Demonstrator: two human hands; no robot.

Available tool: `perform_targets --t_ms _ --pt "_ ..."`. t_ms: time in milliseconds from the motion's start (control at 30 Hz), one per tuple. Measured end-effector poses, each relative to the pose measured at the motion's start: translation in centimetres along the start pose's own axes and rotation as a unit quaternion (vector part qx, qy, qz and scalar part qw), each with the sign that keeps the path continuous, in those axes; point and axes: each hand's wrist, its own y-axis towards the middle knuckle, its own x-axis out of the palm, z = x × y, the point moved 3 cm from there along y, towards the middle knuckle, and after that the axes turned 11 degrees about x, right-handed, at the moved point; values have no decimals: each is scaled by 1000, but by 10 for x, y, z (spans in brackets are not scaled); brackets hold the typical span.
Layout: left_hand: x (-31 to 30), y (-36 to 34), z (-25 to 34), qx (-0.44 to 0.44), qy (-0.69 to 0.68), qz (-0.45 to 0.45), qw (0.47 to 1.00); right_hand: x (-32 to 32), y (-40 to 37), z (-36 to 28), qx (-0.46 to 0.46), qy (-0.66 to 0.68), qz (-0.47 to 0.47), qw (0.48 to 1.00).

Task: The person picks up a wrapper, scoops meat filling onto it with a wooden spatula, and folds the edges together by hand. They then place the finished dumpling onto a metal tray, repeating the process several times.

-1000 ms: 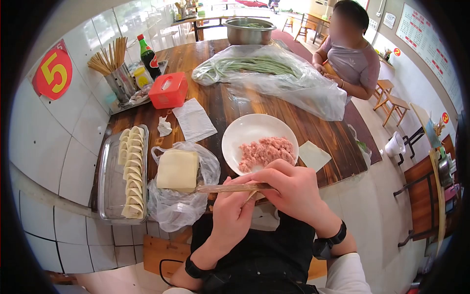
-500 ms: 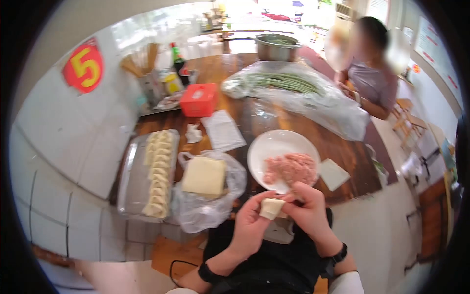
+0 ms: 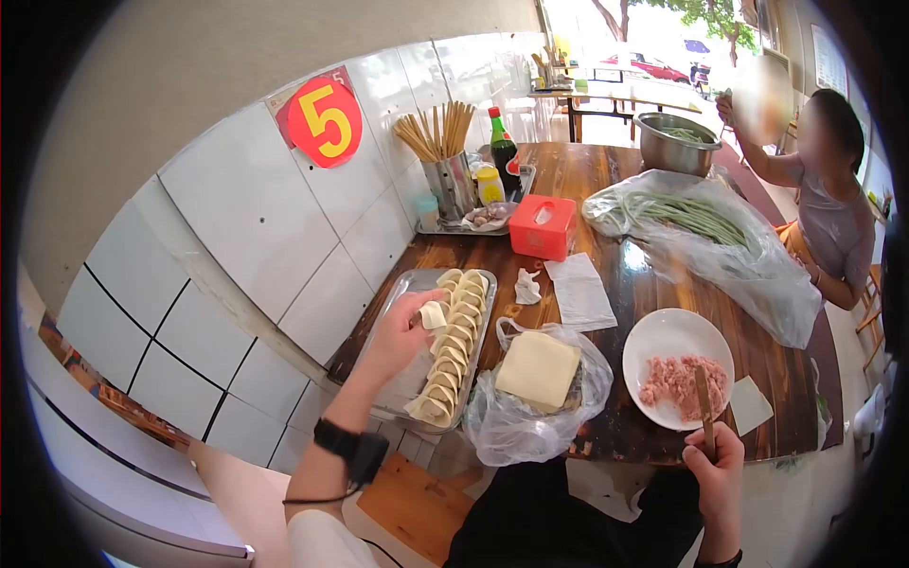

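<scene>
My left hand [image 3: 401, 333] is over the metal tray [image 3: 393, 383], its fingers closed on a folded wonton [image 3: 434, 315] beside the rows of finished wontons [image 3: 453, 350]. In my right hand [image 3: 717, 470] is a flat wooden stick [image 3: 704, 402], its tip resting over the pink minced meat [image 3: 669, 381] on a white plate [image 3: 677, 327]. Between the tray and the plate, a stack of square wrappers [image 3: 539, 369] lies on a clear plastic bag [image 3: 516, 431]. One single wrapper [image 3: 751, 405] sits at the plate's right.
A red tissue box [image 3: 543, 228], a crumpled tissue [image 3: 527, 287] and a white paper sheet [image 3: 580, 292] lie farther back. Long green beans [image 3: 696, 220] in plastic and a metal pot [image 3: 677, 144] stand at the back right. Another person [image 3: 833, 204] is at the table's right side.
My hands have parted from in front of the plate. The left has carried the folded wonton to the tray; the right stays near the plate with the stick. The view has turned left.
</scene>
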Motion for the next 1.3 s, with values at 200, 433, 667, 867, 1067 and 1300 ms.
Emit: perform_targets --t_ms 200,433,667,867,1067,1300 --pt "-22 23 -47 38 134 -109 984 6 -2 0 19 -41 16 999" --pt "-13 20 -44 130 388 -149 900 11 2 3 8 -36 5 999" --pt "0 17 -48 159 452 -80 874 12 1 7 15 -44 -5 999" --pt "-2 23 -54 109 408 -62 904 7 -3 8 18 -56 -2 998" --pt "-26 46 -81 -4 129 59 990 5 -7 7 18 -59 -5 998" --pt "15 43 -79 -152 -328 141 922 -2 -9 10 7 -69 -13 997"
